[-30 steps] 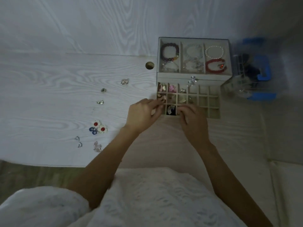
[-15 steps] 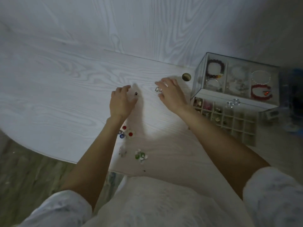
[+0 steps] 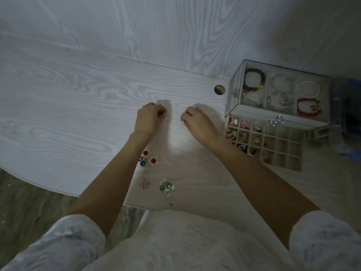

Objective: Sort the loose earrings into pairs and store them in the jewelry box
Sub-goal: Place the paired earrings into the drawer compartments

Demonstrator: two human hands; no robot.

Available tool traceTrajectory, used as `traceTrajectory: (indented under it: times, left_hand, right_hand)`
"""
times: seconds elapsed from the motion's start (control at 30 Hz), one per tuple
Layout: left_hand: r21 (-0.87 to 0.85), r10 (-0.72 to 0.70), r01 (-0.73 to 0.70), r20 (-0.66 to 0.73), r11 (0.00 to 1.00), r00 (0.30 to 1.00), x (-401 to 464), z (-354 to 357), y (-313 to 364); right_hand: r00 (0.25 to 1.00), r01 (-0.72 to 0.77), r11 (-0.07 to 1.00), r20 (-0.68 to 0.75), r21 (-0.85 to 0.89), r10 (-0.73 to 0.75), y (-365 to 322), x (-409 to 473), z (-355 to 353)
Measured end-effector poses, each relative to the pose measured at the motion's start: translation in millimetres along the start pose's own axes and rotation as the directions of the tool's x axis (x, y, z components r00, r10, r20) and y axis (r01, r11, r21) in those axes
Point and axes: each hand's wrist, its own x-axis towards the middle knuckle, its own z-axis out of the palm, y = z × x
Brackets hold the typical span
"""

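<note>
My left hand rests on the white table with its fingers pinched on a small dark earring. My right hand lies a little to its right, fingers curled over a small silver earring that is mostly hidden. The glass-topped jewelry box stands at the right with bracelets inside. Its gridded drawer is pulled out, and the left cells hold earrings. Loose on the table near me lie red-centred flower earrings, green-and-white flower earrings and a clear pair.
A round cable hole sits left of the box. A blurred blue container stands beyond the box at the right edge. The table's curved front edge runs at lower left, with floor below it.
Both hands left the drawer and moved left onto the table. They have since closed over the small earrings there. The view swung left, so the box now sits at the right.
</note>
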Motion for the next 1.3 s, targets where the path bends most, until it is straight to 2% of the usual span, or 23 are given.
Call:
traceTrajectory:
  times: [0.17,0.23,0.33,0.47,0.57,0.7,0.83,1.03,1.3]
  left_hand:
    - [0.018,0.045,-0.045,0.013,0.999,0.999,-4.2,5.6,10.3]
    - [0.013,0.056,-0.056,0.016,0.998,0.998,-6.2,7.9,13.8]
    - [-0.037,0.113,-0.111,0.029,0.993,0.993,-18.3,13.8,31.2]
    - [-0.23,0.188,-0.195,-0.05,0.954,0.981,-51.2,20.4,65.6]
    - [-0.342,0.221,-0.219,-0.032,0.914,0.975,-74.8,33.3,94.6]
    - [-0.362,0.29,-0.258,0.035,0.896,0.956,-91.5,56.4,128.0]
    - [-0.308,0.38,-0.343,0.067,0.887,0.923,-85.8,69.3,162.1]
    - [-0.286,0.493,-0.441,0.141,0.851,0.859,-55.3,92.6,226.0]
    - [-0.123,0.595,-0.584,0.223,0.803,0.772,-32.8,139.8,266.8]
  right_hand:
    - [0.995,0.008,0.998,-0.097,0.064,-0.002,-10.4,-47.4,-8.8]
    - [0.985,-0.028,0.991,-0.163,0.13,0.049,-17.1,-71.5,-19.6]
    - [0.95,-0.166,0.963,-0.228,0.214,0.214,-16.8,-121.7,-39.1]
    - [0.817,-0.412,0.845,-0.272,0.341,0.508,5.9,-185.7,-64.9]
    - [0.69,-0.547,0.775,-0.353,0.316,0.631,36.1,-216.2,-72.7]
    - [0.627,-0.632,0.739,-0.407,0.233,0.665,64.5,-225.3,-67.4]
    - [0.615,-0.682,0.72,-0.429,0.132,0.661,72.9,-226.2,-64.7]
    - [0.614,-0.651,0.726,-0.407,0.224,0.676,81.7,-238.3,-61.5]
    - [0.57,-0.662,0.703,-0.433,0.261,0.698,81.1,-250.5,-50.4]
